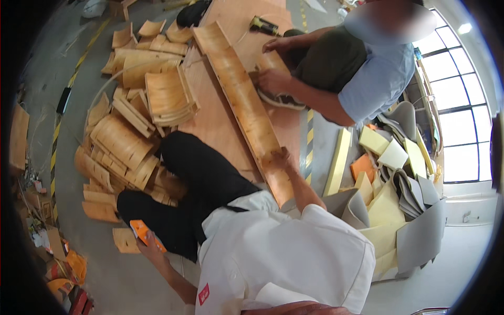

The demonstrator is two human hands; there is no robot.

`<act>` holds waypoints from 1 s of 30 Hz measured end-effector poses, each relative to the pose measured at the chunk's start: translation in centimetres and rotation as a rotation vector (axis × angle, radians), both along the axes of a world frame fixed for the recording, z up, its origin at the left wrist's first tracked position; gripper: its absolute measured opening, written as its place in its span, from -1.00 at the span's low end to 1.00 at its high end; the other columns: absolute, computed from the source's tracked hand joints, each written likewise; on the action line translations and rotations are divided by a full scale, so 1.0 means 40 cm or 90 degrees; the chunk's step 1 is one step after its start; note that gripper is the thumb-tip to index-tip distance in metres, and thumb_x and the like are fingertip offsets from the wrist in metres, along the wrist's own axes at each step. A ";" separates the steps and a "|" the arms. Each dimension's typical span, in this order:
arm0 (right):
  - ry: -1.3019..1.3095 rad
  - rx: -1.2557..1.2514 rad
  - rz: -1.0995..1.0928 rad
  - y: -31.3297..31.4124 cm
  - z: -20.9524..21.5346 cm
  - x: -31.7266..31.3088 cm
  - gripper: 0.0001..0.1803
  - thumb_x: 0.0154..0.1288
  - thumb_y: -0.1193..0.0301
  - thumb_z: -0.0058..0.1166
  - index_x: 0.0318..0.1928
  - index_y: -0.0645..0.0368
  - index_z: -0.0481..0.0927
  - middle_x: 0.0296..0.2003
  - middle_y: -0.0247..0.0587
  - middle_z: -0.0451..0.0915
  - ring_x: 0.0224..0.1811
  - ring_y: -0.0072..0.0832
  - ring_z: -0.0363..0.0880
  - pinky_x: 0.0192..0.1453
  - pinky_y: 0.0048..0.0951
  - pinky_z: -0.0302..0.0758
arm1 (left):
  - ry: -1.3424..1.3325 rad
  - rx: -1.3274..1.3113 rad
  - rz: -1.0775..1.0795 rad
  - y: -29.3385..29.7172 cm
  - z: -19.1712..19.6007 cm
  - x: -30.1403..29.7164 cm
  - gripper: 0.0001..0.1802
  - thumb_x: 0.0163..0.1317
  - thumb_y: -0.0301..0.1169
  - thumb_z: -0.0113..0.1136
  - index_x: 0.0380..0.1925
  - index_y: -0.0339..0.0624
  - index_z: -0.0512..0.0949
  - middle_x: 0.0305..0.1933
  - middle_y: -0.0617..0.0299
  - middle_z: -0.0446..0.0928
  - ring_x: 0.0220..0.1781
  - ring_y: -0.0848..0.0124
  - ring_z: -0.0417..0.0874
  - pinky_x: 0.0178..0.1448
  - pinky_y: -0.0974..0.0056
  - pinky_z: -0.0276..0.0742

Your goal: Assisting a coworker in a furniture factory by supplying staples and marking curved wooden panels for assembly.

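My left hand (151, 245) is closed around a small orange box-like object (142, 231) with pale markings, beside my left knee; its exact kind is not clear. A long curved plywood trough (239, 79) lies hollow side up, slanting from the far left toward me. At its near end my right hand (281, 159) grips the right edge, with fingers over the inner face. Under the trough is a flat plywood sheet (210, 100). Across the trough, a co-worker's hands (275, 81) are at a shorter wooden piece (271, 61) beside its right edge.
Curved plywood pieces (165, 92) are piled on the left. A dark and green power tool (264, 25) with a hose lies on the far sheet. Foam offcuts (394, 155) and grey sheets (417, 236) heap up at right. Yellow-black tape (310, 142) lines the floor.
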State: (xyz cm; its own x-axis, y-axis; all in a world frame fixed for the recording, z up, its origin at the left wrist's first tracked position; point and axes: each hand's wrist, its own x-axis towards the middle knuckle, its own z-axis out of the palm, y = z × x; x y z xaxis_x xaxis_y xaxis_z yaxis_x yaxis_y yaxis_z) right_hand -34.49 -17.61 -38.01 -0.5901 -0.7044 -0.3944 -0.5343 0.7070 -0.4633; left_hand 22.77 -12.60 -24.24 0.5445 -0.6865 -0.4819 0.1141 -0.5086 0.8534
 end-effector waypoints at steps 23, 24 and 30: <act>0.117 -0.278 0.606 -0.241 0.309 0.688 -0.01 0.10 -0.04 0.29 0.34 0.39 0.22 0.24 0.32 0.32 0.28 0.14 0.32 0.34 -0.02 0.28 | -0.058 0.001 -0.017 0.015 -0.045 -0.011 -0.06 0.08 -0.08 0.43 0.26 -0.57 0.24 0.15 -0.12 0.45 0.16 0.21 0.53 0.25 0.24 0.41; 0.093 -0.277 0.600 -0.246 0.309 0.684 0.02 0.09 -0.07 0.29 0.34 0.41 0.20 0.24 0.34 0.32 0.28 0.15 0.32 0.34 0.00 0.27 | -0.064 0.005 -0.007 0.013 -0.047 -0.007 -0.06 0.08 -0.08 0.43 0.26 -0.57 0.24 0.15 -0.12 0.45 0.16 0.21 0.53 0.25 0.24 0.41; 0.081 -0.276 0.573 -0.248 0.315 0.674 0.02 0.06 -0.06 0.32 0.35 0.37 0.21 0.25 0.30 0.32 0.29 0.15 0.32 0.36 -0.01 0.26 | -0.108 0.055 -0.033 0.020 -0.094 0.012 -0.12 0.08 -0.15 0.43 0.27 -0.49 0.28 0.14 -0.08 0.46 0.13 0.21 0.53 0.23 0.20 0.42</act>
